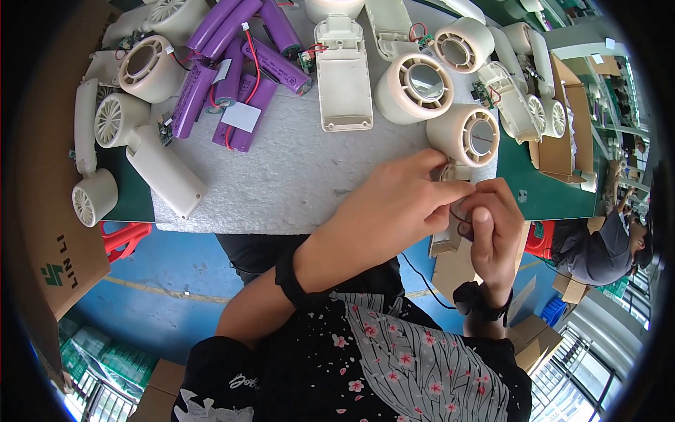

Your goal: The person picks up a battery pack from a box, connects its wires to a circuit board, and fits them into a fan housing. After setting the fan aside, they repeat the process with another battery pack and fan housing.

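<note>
A cream handheld fan lies at the table's near right edge, its round head away from me. Its open handle shell runs toward me, mostly covered by my hands. My left hand is closed at the neck of this fan, fingers pressed on it. Beside it my right hand is pinched over the handle, thumb and fingers together. What those fingertips hold is hidden; a bit of dark reddish wire shows near them. Further round fan heads stand just beyond, and an open fan handle shell lies farther back.
Purple battery cells with red wires lie at the back left of the grey foam sheet. Finished-looking fan bodies are on the left, by a large cardboard box. Another open carton stands right. A person sits at far right.
</note>
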The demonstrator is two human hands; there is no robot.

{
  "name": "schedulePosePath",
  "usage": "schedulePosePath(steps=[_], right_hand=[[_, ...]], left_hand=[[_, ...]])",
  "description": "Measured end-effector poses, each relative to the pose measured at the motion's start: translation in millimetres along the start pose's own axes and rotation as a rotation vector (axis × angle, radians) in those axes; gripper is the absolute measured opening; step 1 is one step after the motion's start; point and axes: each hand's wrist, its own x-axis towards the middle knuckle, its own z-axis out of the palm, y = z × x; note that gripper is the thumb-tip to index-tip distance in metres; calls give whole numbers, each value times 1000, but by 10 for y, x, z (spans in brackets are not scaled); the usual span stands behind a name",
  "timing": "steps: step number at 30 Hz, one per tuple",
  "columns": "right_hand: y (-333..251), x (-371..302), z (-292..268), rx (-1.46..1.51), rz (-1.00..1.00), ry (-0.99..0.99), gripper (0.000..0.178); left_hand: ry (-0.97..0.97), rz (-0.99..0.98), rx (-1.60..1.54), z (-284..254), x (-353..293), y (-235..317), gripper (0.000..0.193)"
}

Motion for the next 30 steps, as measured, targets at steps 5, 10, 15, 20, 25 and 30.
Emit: schedulePosePath(steps=[5,10,15,20,25,30], right_hand=[[-118,78,35,-47,163,158,25],[-119,161,-12,-153,84,96,33],[-103,194,-49,-228,52,54,38],[-24,210,-77,-249,-51,48,37],[-29,233,-71,-238,-83,48,36],[17,234,-45,-211,-117,82,33]], left_hand=[[27,21,13,8,4,26,40],[25,28,38,10,3,8,39],[29,18,32,5,14,28,41],[17,28,71,-10,21,38,44],[-10,21,100,-25,39,48,47],[-18,24,82,-32,64,44,50]])
